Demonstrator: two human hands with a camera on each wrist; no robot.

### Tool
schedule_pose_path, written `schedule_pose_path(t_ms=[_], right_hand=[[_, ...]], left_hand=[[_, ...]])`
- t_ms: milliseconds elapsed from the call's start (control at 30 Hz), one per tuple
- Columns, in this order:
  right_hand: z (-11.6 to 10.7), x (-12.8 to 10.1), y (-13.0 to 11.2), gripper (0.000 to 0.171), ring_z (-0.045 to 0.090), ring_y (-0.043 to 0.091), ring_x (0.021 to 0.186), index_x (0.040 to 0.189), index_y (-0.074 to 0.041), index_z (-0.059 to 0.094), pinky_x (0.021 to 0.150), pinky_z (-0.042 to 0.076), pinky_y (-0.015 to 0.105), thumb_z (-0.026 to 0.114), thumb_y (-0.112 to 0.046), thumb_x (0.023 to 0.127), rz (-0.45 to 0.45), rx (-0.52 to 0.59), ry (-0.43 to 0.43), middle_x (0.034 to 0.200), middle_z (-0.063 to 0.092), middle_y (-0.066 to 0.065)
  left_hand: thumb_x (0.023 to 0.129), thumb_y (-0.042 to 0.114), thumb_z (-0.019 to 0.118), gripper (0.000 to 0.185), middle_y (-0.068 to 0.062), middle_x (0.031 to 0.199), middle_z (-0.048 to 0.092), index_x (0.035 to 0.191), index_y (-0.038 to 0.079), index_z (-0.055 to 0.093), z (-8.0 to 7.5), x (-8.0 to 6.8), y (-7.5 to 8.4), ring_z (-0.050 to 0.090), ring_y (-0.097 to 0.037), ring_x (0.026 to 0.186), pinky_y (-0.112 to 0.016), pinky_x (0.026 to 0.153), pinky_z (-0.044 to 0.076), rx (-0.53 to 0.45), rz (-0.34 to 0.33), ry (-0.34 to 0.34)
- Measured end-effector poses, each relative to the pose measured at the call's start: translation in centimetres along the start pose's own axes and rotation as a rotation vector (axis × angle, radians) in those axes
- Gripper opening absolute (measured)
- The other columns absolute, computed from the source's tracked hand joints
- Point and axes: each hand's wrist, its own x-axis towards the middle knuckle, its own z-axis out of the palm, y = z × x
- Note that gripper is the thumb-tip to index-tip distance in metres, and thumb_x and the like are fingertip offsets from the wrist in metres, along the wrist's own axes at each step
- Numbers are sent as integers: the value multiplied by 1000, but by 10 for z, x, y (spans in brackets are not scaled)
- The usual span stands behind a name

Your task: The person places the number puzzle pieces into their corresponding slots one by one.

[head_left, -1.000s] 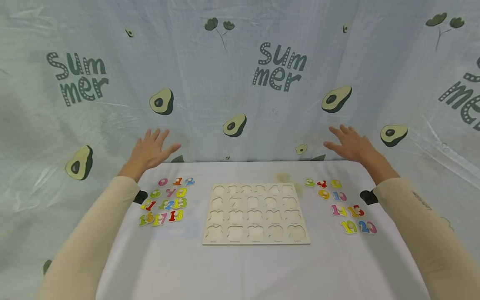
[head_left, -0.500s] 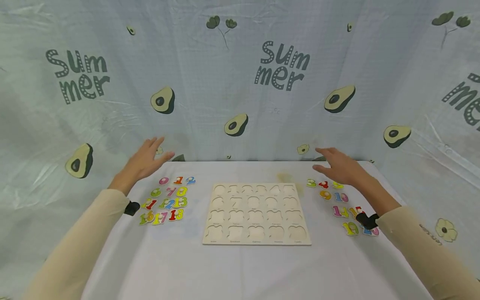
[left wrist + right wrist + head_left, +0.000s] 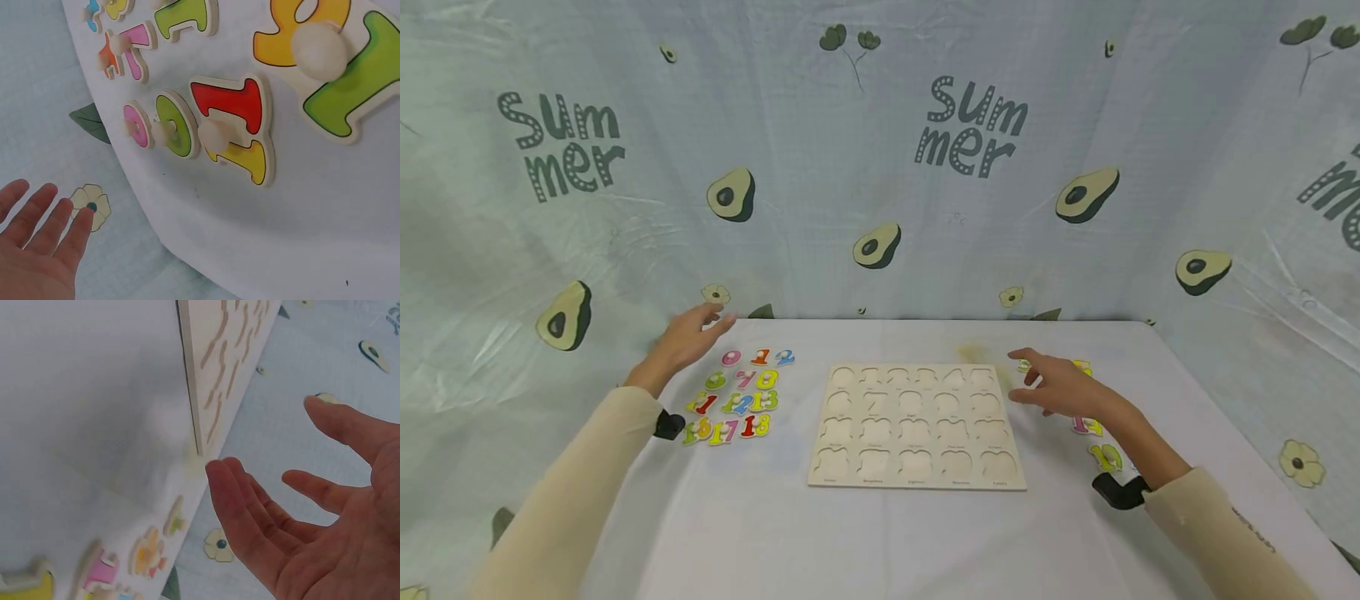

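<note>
My left hand (image 3: 681, 342) hovers near the table's back left, fingers extended and empty. Beside it lie knobbed number pieces in rows, among them a pink 0 (image 3: 732, 357) and a red and yellow 11 (image 3: 240, 125). On the other side my right hand (image 3: 1063, 387) hangs over the right group of number pieces, its fingers loosely bent and holding nothing. It hides several of them; a green and yellow 19 (image 3: 1106, 457) shows below the wrist. Between the hands lies a wooden number puzzle board (image 3: 917, 483) with bare recesses, its right edge close to my right fingertips.
A white cloth covers the table (image 3: 880, 550). Behind it hangs a pale curtain (image 3: 805, 167) printed with avocados and "summer". Black straps circle both wrists, below beige sleeves (image 3: 565, 492).
Both hands have come down from in front of the curtain. The right has moved inward and toward me, over its number pieces, its fingers bending; the left has sunk a little. The board and pieces stay put.
</note>
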Motion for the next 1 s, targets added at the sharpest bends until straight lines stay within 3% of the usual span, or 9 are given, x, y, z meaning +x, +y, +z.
schedule_pose_path(t_ms=[333, 733, 1000], right_hand=[[24, -12, 5, 87, 68, 21, 67, 158, -7, 33, 68, 60, 35, 81, -25, 88, 103, 136, -129, 114, 64, 20], [38, -10, 6, 101, 68, 21, 72, 161, -7, 28, 72, 62, 35, 89, -16, 80, 194, 225, -179, 119, 58, 20], [42, -10, 4, 99, 65, 21, 72, 158, -3, 31, 69, 62, 35, 88, -8, 78, 184, 251, -173, 114, 55, 17]], left_hand=[[104, 23, 58, 47, -32, 133, 55, 138, -10, 54, 25, 7, -21, 53, -44, 116, -58, 104, 47, -33, -80, -69], [103, 19, 61, 44, -31, 131, 58, 136, -10, 57, 37, 17, -28, 58, -39, 109, -53, 102, 50, -9, -164, -147], [103, 16, 62, 33, -26, 116, 66, 124, -9, 65, 42, 20, -24, 60, -31, 94, -38, 82, 54, -27, -148, -121]])
